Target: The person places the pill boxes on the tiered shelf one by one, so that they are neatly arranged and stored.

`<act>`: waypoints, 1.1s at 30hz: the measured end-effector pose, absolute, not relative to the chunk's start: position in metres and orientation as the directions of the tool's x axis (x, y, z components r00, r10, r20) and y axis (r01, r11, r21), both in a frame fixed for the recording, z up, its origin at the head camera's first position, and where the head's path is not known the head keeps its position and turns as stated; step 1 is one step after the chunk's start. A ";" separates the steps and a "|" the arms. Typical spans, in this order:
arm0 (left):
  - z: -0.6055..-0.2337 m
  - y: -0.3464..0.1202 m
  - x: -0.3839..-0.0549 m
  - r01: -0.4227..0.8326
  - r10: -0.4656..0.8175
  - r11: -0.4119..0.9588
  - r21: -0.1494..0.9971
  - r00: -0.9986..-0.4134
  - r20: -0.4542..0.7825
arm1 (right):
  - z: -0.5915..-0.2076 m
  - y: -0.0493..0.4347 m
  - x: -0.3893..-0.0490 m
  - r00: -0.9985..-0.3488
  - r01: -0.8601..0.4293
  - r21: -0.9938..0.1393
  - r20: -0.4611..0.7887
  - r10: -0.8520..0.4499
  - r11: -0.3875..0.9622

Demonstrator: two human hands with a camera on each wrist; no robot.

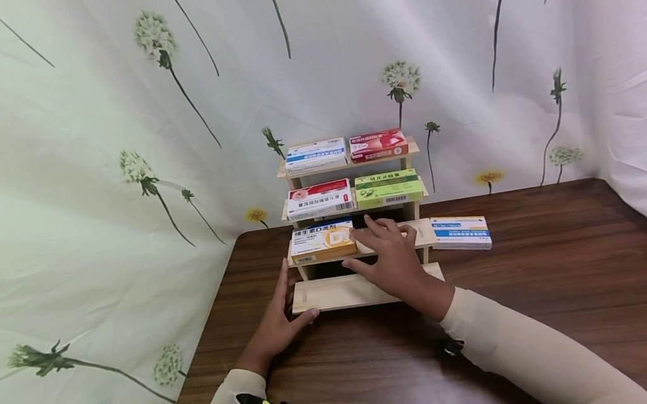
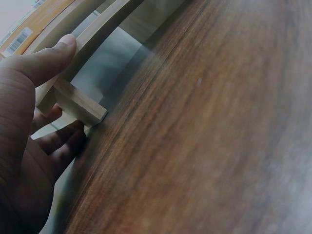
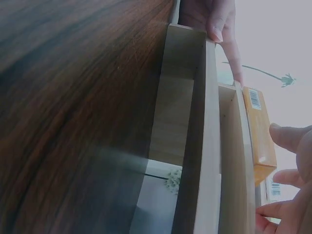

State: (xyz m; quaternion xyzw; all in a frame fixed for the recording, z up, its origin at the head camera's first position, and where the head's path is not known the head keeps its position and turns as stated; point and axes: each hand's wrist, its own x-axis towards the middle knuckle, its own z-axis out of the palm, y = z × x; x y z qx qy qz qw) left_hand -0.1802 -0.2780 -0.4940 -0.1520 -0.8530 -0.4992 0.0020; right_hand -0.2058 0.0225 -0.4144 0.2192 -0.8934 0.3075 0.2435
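A four-tier wooden display rack (image 1: 339, 294) stands on the table. My left hand (image 1: 276, 326) grips its lower left end, with the thumb over the front edge of the bottom step and the fingers around the side. In the left wrist view that thumb (image 2: 53, 61) lies on the wooden board. My right hand (image 1: 393, 260) hovers over the right half of the second step from the bottom, fingers spread and loosely bent, holding nothing. Just left of its fingertips sits an orange-and-white vitamin D box (image 1: 323, 241), its end close to the right thumb in the right wrist view.
Above are a red-and-white box (image 1: 320, 199) and a green box (image 1: 389, 187); the top step bears a white-and-blue box (image 1: 315, 156) and a red box (image 1: 378, 145). Another white-and-blue box (image 1: 460, 233) lies on the brown table (image 1: 557, 272), right of the rack. A flower-printed curtain (image 1: 337, 87) hangs behind.
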 end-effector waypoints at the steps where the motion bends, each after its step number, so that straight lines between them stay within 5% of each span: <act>1: -0.494 -0.278 -0.180 0.262 0.258 0.456 0.851 -0.954 0.156 | -0.414 0.025 -0.205 -0.786 -0.541 -0.442 0.569 -0.243 0.715; 25: -0.494 -0.278 -0.179 0.285 0.266 0.441 0.851 -0.947 0.179 | -0.409 0.080 -0.194 -0.806 -0.503 -0.433 0.547 -0.225 0.748; 33: -0.494 -0.277 -0.178 0.282 0.260 0.442 0.852 -0.949 0.180 | -0.411 0.101 -0.196 -0.759 -0.540 -0.395 0.610 -0.228 0.743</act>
